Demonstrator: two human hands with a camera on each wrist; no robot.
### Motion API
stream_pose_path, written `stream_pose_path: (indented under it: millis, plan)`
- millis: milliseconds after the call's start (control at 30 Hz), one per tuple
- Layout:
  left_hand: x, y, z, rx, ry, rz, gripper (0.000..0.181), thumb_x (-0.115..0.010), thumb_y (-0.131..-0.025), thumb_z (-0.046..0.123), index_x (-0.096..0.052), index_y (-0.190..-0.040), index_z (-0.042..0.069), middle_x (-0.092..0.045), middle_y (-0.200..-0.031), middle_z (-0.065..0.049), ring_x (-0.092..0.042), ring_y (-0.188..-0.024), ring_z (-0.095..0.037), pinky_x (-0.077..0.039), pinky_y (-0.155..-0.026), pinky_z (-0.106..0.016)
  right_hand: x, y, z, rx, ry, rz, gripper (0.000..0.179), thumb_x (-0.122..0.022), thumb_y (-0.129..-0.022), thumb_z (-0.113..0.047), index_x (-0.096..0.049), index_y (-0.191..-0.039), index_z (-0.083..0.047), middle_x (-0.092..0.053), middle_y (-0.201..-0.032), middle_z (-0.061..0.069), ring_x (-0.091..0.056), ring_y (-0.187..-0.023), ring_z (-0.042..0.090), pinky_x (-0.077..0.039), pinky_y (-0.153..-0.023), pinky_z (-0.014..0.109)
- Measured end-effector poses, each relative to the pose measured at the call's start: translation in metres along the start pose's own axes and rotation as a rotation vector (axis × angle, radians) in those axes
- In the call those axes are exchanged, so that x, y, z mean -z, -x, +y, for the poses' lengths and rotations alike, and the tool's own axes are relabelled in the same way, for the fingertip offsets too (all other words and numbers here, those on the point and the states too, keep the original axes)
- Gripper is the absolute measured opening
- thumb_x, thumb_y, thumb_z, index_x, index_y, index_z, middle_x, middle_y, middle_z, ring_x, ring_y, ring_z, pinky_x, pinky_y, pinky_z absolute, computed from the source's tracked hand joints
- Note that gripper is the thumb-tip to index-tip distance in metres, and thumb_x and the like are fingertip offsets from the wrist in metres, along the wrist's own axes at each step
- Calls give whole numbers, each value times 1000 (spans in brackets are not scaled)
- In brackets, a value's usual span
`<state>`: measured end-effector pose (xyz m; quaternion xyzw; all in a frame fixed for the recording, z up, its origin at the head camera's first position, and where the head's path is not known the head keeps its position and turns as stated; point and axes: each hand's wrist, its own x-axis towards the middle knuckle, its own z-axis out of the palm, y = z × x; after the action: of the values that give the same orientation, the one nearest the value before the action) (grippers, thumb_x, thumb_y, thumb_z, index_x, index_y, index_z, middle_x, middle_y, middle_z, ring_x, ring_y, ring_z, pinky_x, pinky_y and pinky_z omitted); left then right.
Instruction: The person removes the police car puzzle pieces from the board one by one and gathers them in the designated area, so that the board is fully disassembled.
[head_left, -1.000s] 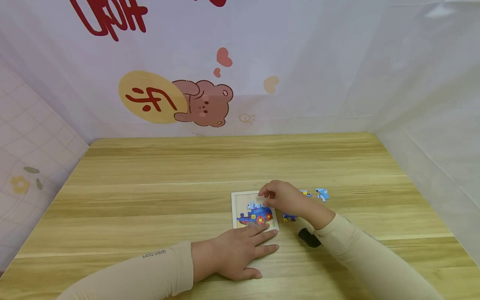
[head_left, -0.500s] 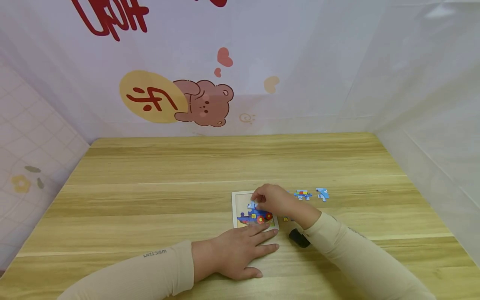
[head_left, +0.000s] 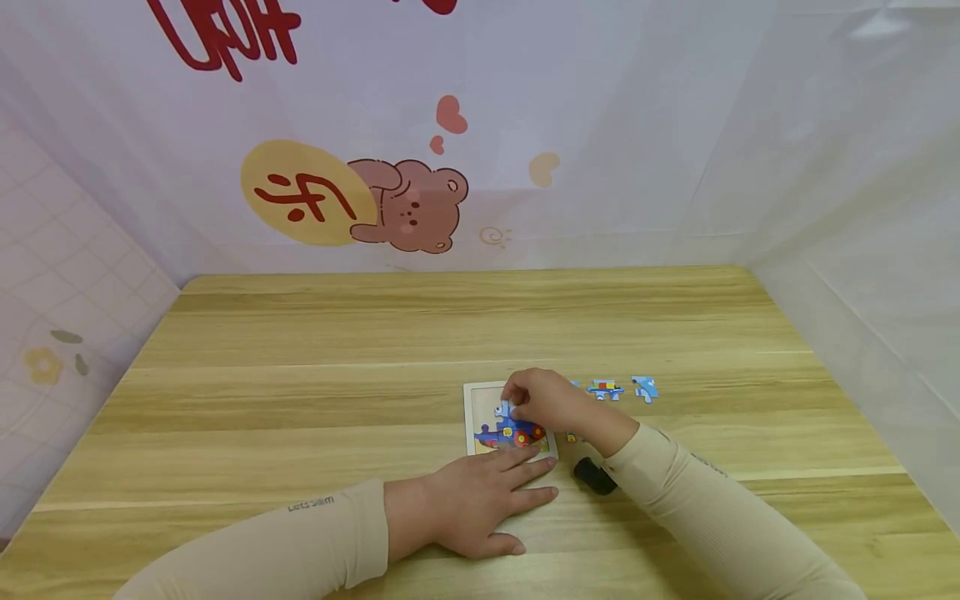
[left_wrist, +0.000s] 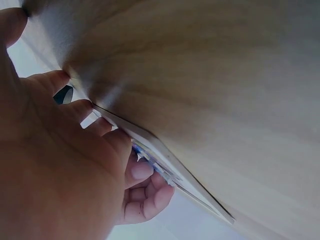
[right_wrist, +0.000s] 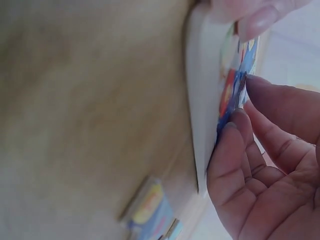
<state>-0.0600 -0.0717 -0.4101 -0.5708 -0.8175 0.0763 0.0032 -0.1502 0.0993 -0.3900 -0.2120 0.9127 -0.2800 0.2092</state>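
A small puzzle tray with a pale rim lies on the table, partly filled with joined pieces showing a blue vehicle with red wheels. My left hand lies spread with straight fingers, its fingertips resting on the tray's near edge. Over the tray's right side, my right hand pinches a puzzle piece between thumb and fingers, down against the picture. Most of that piece is hidden by the fingers. Along its side, the tray rim shows in the left wrist view.
Right of the tray lie loose puzzle pieces: one with a colourful print, a light blue one, and another partly covered by the right arm. A black object sits under the right wrist. White printed cloth stands behind the table.
My right hand has moved left and down onto the picture, then stayed nearly still. The loose printed piece has come into fuller view. The left hand has not moved.
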Motion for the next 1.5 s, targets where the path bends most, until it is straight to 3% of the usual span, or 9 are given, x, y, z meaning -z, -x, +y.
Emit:
stream_pose_path:
  millis: [433,967,1500]
  plan:
    - [0,-1,0,5,17,-25,64,-38,-96,60,-37,-150,25,-25,-158,-6,-21,-146,-25,-22,-115,-31,4,3,6,58,-192,-8,10,-66,-88,-1,-60,-95,-5,-57,-83,1,-52,-76,13,-45,-72,29]
    - [0,0,0,8,11,-9,64,-40,-96,60,-37,-150,26,-28,-158,-5,-23,-145,-24,-24,-114,-31,6,5,9,43,-388,-48,10,-65,-88,2,-57,-94,1,-56,-78,5,-55,-69,13,-45,-66,28]
    - [2,1,0,12,38,-40,64,-38,-97,60,-36,-151,26,-25,-159,-4,-20,-146,-23,-24,-114,-29,12,10,12,72,-433,-30,10,-60,-89,2,-58,-99,0,-62,-85,8,-61,-78,16,-50,-72,31]
